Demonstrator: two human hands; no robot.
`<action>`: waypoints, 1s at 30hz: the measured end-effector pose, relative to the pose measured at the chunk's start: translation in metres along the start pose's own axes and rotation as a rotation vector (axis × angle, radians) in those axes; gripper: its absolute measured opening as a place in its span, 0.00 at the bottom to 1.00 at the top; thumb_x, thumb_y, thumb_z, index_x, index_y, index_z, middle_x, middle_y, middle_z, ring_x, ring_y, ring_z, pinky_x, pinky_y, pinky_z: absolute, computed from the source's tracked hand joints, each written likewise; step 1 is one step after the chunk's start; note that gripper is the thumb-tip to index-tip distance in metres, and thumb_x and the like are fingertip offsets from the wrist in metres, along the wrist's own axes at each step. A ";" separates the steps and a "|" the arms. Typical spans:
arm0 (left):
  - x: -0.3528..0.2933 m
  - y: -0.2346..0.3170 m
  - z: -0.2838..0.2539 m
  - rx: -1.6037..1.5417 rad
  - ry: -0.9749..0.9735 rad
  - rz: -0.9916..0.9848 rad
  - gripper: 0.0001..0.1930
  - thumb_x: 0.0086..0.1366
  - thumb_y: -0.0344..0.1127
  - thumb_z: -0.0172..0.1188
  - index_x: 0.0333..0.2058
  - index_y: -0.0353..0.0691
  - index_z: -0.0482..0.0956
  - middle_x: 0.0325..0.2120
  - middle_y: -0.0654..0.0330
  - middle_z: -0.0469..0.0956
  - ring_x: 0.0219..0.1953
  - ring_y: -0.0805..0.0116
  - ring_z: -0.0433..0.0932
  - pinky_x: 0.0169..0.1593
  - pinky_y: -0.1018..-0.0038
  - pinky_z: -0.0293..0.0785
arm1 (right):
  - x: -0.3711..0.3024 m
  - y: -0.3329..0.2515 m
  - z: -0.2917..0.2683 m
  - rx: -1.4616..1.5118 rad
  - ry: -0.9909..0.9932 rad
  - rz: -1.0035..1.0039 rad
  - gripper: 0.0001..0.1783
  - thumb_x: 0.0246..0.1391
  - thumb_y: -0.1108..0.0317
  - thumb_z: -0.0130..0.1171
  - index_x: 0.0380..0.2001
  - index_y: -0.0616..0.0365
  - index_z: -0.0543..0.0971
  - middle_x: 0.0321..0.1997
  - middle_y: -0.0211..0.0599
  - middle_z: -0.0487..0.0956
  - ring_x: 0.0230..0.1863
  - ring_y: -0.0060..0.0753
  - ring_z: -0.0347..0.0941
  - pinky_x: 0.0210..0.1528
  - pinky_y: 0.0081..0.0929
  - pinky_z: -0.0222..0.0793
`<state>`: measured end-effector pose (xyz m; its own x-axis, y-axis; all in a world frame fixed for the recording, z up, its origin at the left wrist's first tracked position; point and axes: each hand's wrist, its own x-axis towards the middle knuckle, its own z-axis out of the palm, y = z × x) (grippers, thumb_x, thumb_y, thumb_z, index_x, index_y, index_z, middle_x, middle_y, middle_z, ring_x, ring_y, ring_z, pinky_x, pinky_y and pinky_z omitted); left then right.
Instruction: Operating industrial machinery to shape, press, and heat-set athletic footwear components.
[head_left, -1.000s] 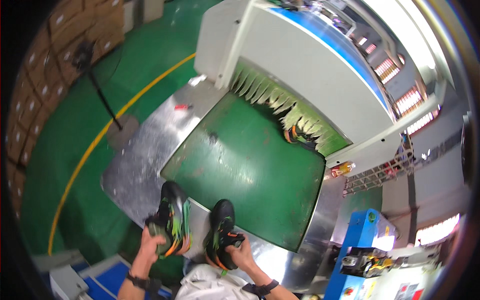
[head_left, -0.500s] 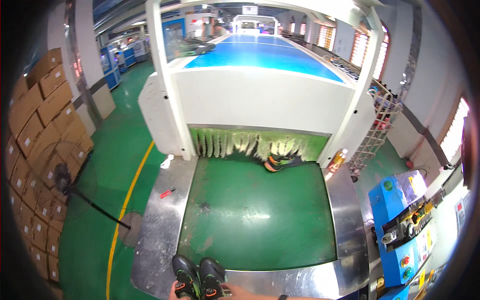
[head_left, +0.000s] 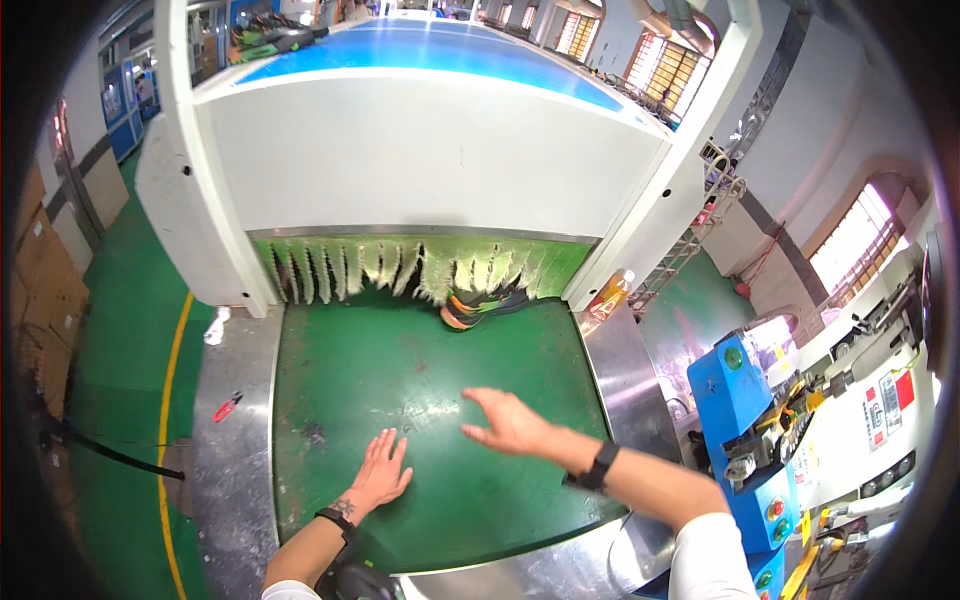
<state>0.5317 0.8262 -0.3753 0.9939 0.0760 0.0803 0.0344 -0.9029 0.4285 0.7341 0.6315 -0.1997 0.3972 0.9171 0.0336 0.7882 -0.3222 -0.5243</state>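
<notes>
Over the green conveyor belt, my left hand reaches forward with its fingers spread and nothing in it. My right hand is farther forward and to the right, empty, thumb and fingers apart. Beyond both hands, a dark sports shoe with orange and green trim lies on the belt under the frayed strip curtain. Part of it is hidden by the strips. Below my left wrist, a dark shoe shows partly at the belt's near edge, largely covered by my forearm.
Metal ledges border the belt. On the left ledge lie a red-handled small tool and a crumpled white scrap. A bottle of amber liquid stands at the far right. The white machine housing rises ahead; a blue machine stands right.
Both hands have let go of the pair of shoes at the near edge and moved forward over the belt. The view has shifted right and closer to the machine.
</notes>
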 end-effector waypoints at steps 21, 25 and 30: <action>0.000 -0.035 0.029 -0.075 0.194 -0.026 0.24 0.53 0.38 0.57 0.49 0.34 0.72 0.57 0.47 0.67 0.59 0.50 0.66 0.62 0.54 0.60 | -0.019 0.101 -0.031 -0.327 0.061 0.329 0.32 0.40 0.50 0.71 0.43 0.57 0.71 0.25 0.46 0.78 0.26 0.50 0.77 0.29 0.40 0.73; 0.026 0.016 0.035 -0.294 0.177 -0.493 0.28 0.57 0.47 0.60 0.51 0.33 0.71 0.57 0.43 0.66 0.59 0.47 0.67 0.62 0.56 0.61 | -0.182 -0.026 -0.067 0.365 0.442 0.783 0.20 0.45 0.67 0.67 0.41 0.66 0.78 0.37 0.37 0.82 0.37 0.24 0.78 0.44 0.26 0.74; 0.014 0.168 -0.049 -1.642 -1.114 -0.827 0.40 0.64 0.67 0.44 0.58 0.34 0.67 0.50 0.45 0.75 0.51 0.56 0.75 0.55 0.63 0.71 | -0.276 -0.119 -0.136 0.140 0.111 0.489 0.26 0.40 0.60 0.71 0.41 0.63 0.77 0.37 0.37 0.83 0.38 0.34 0.80 0.44 0.27 0.76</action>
<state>0.5458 0.6966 -0.2584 0.4569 -0.6112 -0.6463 0.8893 0.3298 0.3168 0.5948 0.3851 -0.0310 0.7566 0.6345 -0.1582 0.4304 -0.6653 -0.6100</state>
